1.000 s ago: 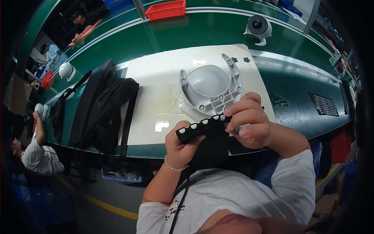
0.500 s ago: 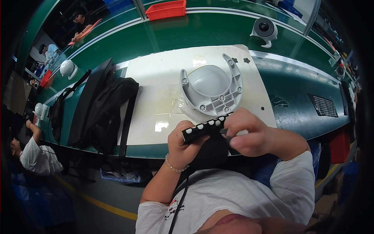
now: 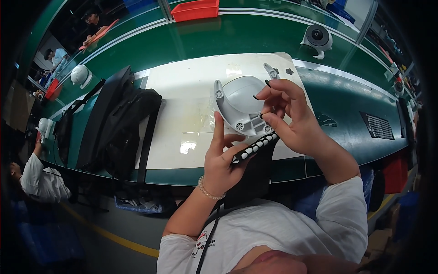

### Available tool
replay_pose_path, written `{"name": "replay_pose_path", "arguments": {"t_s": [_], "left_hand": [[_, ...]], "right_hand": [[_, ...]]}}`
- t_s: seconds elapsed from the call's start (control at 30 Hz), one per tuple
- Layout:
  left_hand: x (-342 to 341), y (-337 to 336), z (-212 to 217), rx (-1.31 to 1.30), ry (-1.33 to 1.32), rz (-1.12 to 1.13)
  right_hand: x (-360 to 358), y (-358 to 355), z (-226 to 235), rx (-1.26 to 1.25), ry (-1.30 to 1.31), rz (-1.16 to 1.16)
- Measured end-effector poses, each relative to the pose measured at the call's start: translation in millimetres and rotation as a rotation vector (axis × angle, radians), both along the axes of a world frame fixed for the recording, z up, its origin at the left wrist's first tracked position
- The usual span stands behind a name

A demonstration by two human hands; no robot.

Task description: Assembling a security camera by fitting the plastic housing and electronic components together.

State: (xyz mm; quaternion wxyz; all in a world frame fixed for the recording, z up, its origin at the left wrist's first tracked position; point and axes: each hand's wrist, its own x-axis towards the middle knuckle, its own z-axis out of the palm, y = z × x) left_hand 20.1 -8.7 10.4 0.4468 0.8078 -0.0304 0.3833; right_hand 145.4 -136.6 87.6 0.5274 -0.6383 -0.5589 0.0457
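The left hand grips the black strip with white dots, just below the frame's middle. The right hand has moved up from this strip; its fingertips are apart, and I cannot tell if something small clings there. It is now over the grey-white plastic part, so attention seems to shift to this part.

A green bench carries a pale sheet across its middle. A black bag lies toward its left end, a dotted black mat near its right.
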Motion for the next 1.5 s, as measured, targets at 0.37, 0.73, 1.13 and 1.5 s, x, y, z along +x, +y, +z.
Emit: {"name": "replay_pose_path", "arguments": {"t_s": [0.37, 0.73, 1.13, 1.5], "left_hand": [[-0.9, 2.5, 4.6, 0.007, 0.047, -0.025], [-0.1, 4.3, 3.7, 0.016, 0.027, -0.016], [-1.6, 3.6, 4.7, -0.057, 0.083, -0.045], [-1.0, 2.7, 4.7, -0.039, 0.073, -0.023]], "right_hand": [[-16.9, -19.9, -3.3, 0.046, -0.408, -0.150], [-22.8, -19.1, -14.3, -0.039, 0.254, -0.070], [-31.2, -41.0, -13.1, -0.156, -0.585, -0.300], [17.9, -28.4, -13.6, -0.007, 0.014, -0.355]]}}
